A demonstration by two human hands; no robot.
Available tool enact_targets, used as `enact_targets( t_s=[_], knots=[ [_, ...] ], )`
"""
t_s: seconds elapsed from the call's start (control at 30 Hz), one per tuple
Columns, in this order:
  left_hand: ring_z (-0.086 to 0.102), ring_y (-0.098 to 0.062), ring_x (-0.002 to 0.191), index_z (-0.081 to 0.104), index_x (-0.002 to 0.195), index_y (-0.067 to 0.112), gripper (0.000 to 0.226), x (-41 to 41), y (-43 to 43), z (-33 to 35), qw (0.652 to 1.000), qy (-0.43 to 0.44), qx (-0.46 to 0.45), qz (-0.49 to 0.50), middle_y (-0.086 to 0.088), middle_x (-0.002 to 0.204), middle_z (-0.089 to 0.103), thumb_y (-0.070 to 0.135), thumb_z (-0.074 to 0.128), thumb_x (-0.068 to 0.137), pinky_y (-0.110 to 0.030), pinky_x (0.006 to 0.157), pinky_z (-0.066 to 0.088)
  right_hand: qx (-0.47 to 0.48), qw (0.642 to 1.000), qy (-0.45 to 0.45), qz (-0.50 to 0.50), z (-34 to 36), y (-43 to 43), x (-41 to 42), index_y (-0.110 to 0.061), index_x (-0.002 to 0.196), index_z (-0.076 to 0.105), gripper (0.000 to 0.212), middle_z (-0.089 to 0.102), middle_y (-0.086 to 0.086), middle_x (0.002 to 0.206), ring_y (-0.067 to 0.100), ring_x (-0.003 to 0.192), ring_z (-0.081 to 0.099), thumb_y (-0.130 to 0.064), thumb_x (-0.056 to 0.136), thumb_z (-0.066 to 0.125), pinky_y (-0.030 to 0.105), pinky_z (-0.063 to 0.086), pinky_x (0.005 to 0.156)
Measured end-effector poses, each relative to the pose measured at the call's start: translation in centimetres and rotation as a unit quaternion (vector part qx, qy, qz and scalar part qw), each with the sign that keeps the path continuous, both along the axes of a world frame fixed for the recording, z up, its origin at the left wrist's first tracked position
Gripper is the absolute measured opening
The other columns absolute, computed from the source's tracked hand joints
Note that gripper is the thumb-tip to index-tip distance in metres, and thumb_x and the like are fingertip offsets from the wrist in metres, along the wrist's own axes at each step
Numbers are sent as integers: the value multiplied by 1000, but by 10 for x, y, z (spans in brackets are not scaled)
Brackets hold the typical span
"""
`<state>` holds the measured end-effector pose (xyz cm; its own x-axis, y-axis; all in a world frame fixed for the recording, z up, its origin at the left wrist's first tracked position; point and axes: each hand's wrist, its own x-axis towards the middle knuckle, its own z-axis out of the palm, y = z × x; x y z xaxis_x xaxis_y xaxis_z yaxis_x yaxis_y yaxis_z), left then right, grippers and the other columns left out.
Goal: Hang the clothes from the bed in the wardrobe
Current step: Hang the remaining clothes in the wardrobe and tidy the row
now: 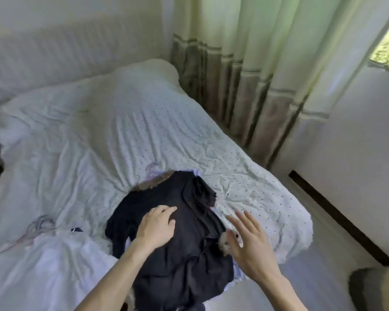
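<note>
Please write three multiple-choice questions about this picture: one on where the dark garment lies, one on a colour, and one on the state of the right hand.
1. Where does the dark garment lie?
A) on the bed sheet
B) on the floor
C) on a hanger

2. What colour is the bed sheet?
A) red
B) white with small dark dots
C) plain black

3. How is the right hand?
A) gripping a hanger
B) closed in a fist
C) open, fingers spread

Answers:
1 A: it lies crumpled on the sheet, and the left hand rests on it.
2 B: the dots show across the pale fabric.
3 C: its fingers are straight and hold nothing.
</note>
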<state>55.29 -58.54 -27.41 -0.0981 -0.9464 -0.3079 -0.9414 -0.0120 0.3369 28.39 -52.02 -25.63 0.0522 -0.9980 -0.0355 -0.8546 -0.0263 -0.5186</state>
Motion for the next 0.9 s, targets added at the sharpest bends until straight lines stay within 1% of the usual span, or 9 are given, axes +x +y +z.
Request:
enact_targets(
  t_s=[0.07,0.17,0.23,0.37,0.53,0.6,0.73,0.83,0.9],
  knots=[
    [40,-18,137,41,149,30,49,25,7,-10,999,-10,7,48,6,151,41,32,45,101,-32,112,33,15,998,26,58,-11,-24,20,-39,145,45,42,28,-18,157,14,152,15,-44,103,43,32,17,122],
    [42,-20,135,41,149,29,50,53,13,-27,994,-15,32,102,4,149,42,32,45,100,-34,110,36,80,986,72,130,-36,-57,48,-43,150,32,47,18,-19,161,11,153,5,-51,104,28,31,9,123],
    [43,-20,134,41,149,28,50,69,11,-43,991,-19,50,123,3,150,42,32,46,100,-34,109,38,95,978,100,157,-56,-76,67,-43,151,32,51,19,-13,164,13,153,7,-54,102,22,34,11,123],
    [40,-23,136,38,151,26,52,101,-11,-85,984,-32,101,145,-1,154,37,32,45,100,-35,110,37,182,952,138,203,-114,-115,107,-40,153,27,51,16,-7,166,15,154,3,-50,104,30,39,11,124],
    [30,-27,145,29,154,27,57,154,-67,-162,974,-100,150,135,-8,161,24,36,45,99,-41,116,30,271,916,166,245,-203,-158,159,-38,157,15,56,3,-1,168,21,154,-2,-48,104,30,44,10,124],
    [25,-28,147,26,155,26,60,177,-96,-195,971,-112,155,143,-9,162,21,37,44,99,-44,117,27,280,907,185,254,-244,-175,175,-39,157,8,59,-3,0,168,23,154,-6,-50,103,28,47,9,123],
    [17,-30,150,16,158,25,67,219,-150,-254,968,-95,143,182,-10,164,13,41,44,100,-48,119,23,261,912,208,240,-315,-190,189,-42,157,0,74,-4,-1,168,23,154,-6,-63,86,1,54,9,121],
    [17,-30,150,11,159,22,70,246,-184,-288,971,-90,109,191,-8,165,14,43,42,100,-50,119,23,229,919,217,236,-353,-190,187,-45,155,-6,67,-9,-4,167,20,154,-10,-62,93,11,56,3,120],
    [19,-30,149,12,159,21,69,256,-198,-307,972,-72,118,188,-8,164,19,43,41,100,-50,119,25,221,917,224,245,-368,-184,185,-44,155,-8,66,-13,-4,166,20,153,-13,-61,96,15,56,0,120]
  ],
)
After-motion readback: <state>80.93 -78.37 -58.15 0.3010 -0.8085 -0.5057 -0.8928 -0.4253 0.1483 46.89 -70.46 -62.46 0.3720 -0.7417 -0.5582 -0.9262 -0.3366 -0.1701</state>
